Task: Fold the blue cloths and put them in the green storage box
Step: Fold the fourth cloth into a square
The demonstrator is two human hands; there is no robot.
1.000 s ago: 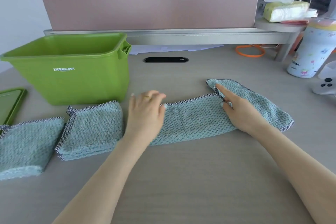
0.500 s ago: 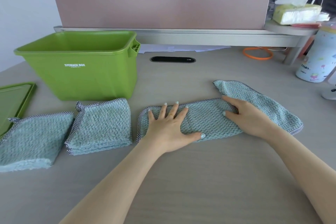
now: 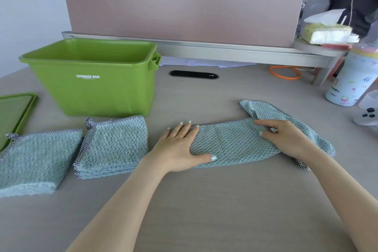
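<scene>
Cloth (image 3: 231, 143) under fold lies as a long strip on the counter (image 3: 204, 210), right of centre, well apart from the box (image 3: 92, 88). Left hand (image 3: 180, 147): flat, fingers spread, palm pressing the strip's left end. Right hand (image 3: 286, 139): resting on the strip's right part, fingers lying forward along the checked hem; whether it pinches the hem I cannot tell. Right end of the strip is loose and rumpled beyond that hand, one corner turned up.

Two folded cloths sit left of the strip: one (image 3: 114, 145) just in front of the box, another (image 3: 34, 159) at the far left, close beside it. Box stands open; nothing visible inside from this angle. Lid (image 3: 14, 116) lies flat at the left edge.

Judgement on the step: strip is halved lengthwise, crosswise fold still to come. To do it well: smooth the rumpled right end first, align the checked hems, keep the left palm as anchor, bring the right end over to the left end, then press the crease flat. Risk: the turned corner gets trapped and leaves a lumpy fold that will not match the other two.

Writing: "STORAGE BOX" in white on the box front, smaller line beneath unreadable. Bottle (image 3: 351, 80) at right carries print, too blurred to read in full.
</scene>
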